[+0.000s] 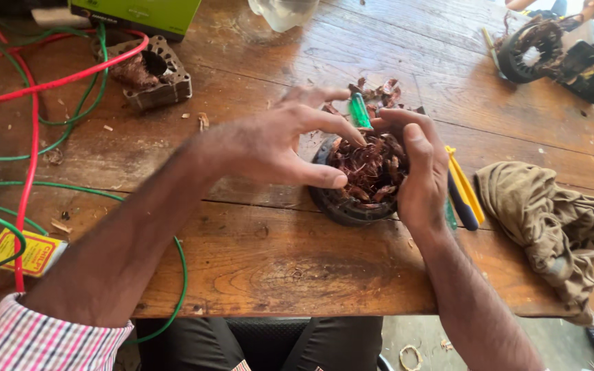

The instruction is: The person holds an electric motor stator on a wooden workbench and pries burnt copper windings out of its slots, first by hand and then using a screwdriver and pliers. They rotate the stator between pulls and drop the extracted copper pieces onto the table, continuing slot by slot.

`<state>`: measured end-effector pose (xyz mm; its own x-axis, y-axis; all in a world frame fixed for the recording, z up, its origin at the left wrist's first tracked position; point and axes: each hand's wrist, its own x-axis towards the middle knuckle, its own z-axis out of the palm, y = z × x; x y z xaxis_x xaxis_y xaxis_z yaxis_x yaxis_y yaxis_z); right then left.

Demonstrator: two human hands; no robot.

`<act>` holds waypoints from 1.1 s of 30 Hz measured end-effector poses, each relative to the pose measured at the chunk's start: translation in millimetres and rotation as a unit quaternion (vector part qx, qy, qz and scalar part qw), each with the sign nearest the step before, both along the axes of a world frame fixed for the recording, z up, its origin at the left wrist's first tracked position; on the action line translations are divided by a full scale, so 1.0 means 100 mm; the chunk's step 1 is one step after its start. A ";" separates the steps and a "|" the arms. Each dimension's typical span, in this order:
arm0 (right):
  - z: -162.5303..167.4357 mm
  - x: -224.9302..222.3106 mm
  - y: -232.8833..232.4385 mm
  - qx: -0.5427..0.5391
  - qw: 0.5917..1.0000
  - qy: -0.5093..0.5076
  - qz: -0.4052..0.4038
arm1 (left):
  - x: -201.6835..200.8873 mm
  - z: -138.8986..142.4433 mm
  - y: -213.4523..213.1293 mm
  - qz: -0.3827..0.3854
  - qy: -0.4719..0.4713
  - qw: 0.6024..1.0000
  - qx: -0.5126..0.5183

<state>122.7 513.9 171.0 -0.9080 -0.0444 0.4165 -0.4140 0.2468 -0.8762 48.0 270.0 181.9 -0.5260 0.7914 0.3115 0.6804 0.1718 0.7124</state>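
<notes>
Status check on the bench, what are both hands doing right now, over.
Left hand and right hand both grip the round motor stator, fingers in its copper windings. Green-handled tool just behind. Pliers beside right hand.

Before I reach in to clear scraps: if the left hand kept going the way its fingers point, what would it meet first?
The left hand points right across the copper windings, so it would probably meet the right hand first; their fingertips nearly touch by the green tool. Depth is unclear.

Bare left hand (276, 148) and right hand (417, 172), forearms uncovered. Left sleeve (42, 340) pushed up, pink-white-blue check. Dark trousers (256, 343), probably black.
</notes>
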 end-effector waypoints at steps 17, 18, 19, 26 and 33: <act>0.37 -0.72 -0.42 0.173 0.979 0.103 0.034 | -0.13 0.02 -0.02 0.064 -0.013 0.996 -0.053; 0.37 -0.69 -0.43 0.179 0.978 0.102 0.005 | -0.15 0.02 0.00 0.054 -0.004 0.998 -0.038; 0.36 -0.65 -0.43 0.185 0.977 0.102 -0.022 | -0.17 0.02 0.01 0.044 0.005 0.999 -0.023; 0.28 -0.57 -0.36 0.210 0.975 0.073 -0.011 | -0.19 0.08 0.02 0.068 -0.114 0.981 0.144; 0.28 -0.73 -0.31 0.188 0.981 0.049 -0.006 | -0.24 0.10 0.13 0.125 -0.125 0.960 0.218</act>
<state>49.9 482.8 199.0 -0.8655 -0.2013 0.4587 -0.4872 0.5511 -0.6774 23.8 282.5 191.7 -0.7840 0.4537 0.4237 0.4549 -0.0447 0.8894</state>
